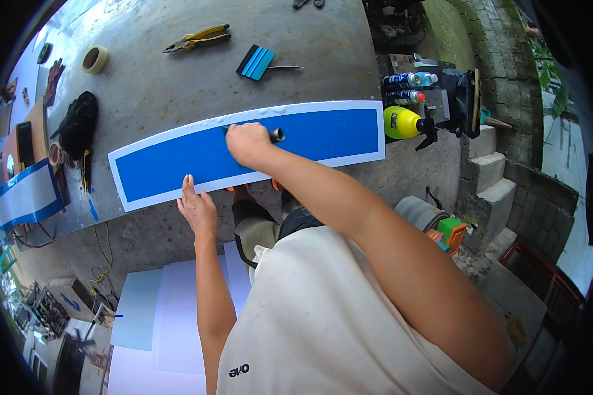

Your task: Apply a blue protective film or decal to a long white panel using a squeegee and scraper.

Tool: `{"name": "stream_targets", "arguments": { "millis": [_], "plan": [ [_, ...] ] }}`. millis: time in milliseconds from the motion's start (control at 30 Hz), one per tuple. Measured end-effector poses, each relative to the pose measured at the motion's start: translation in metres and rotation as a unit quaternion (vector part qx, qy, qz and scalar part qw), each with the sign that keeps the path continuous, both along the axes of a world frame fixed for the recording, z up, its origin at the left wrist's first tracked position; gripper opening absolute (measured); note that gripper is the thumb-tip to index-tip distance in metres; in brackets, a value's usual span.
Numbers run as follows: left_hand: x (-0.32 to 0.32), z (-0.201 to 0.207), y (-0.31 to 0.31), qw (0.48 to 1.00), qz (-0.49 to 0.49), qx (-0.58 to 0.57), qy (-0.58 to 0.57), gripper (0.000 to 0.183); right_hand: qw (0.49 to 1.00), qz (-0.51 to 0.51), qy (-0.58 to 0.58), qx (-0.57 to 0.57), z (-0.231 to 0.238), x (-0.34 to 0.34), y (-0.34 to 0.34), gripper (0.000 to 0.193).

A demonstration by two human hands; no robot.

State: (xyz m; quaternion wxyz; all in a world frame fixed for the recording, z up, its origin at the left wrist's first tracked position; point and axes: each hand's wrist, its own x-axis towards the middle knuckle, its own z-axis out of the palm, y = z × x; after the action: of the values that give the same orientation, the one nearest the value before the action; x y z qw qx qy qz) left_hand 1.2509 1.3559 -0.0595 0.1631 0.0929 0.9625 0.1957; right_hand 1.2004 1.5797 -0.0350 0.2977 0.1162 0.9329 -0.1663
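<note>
A long blue panel with a white border (329,135) lies on the metal table, close to its front edge. Its upper border looks wet or bubbled in places. My right hand (249,143) is closed around a dark tool with a round handle end (278,135), over the middle of the blue area. The fingers hide most of that tool, so its exact kind does not show. At the panel's lower border, left of the middle, my left hand (199,212) rests with fingers stretched out, its fingertips on the edge.
Yellow-handled pliers (197,38), a blue squeegee (255,62) and a tape roll (95,60) lie farther back on the table (158,85). Black cloth (79,122) sits left. A yellow spray bottle (402,123) and several cans stand right. Pale sheets (171,316) lie below.
</note>
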Motion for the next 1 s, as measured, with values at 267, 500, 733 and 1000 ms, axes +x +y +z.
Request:
{"name": "stream_targets", "arguments": {
  "millis": [267, 500, 733, 1000],
  "plan": [
    [0.017, 0.006, -0.009, 1.000, 0.008, -0.018, -0.023, 0.057, 0.998, -0.028, -0.043, 0.033, -0.002, 0.062, 0.117, 0.021],
    [0.030, 0.008, -0.009, 0.999, 0.005, -0.026, -0.029, 0.056, 0.984, -0.054, -0.110, 0.127, 0.015, 0.165, 0.266, 0.034],
    [0.049, 0.015, -0.003, 0.999, 0.004, -0.037, -0.009, 0.056, 0.995, -0.062, -0.058, 0.054, 0.039, 0.139, 0.195, 0.039],
    [0.078, 0.023, -0.007, 0.997, 0.021, -0.044, -0.063, 0.057, 0.998, -0.063, -0.024, -0.019, -0.010, 0.095, 0.092, 0.020]
  ]
}}
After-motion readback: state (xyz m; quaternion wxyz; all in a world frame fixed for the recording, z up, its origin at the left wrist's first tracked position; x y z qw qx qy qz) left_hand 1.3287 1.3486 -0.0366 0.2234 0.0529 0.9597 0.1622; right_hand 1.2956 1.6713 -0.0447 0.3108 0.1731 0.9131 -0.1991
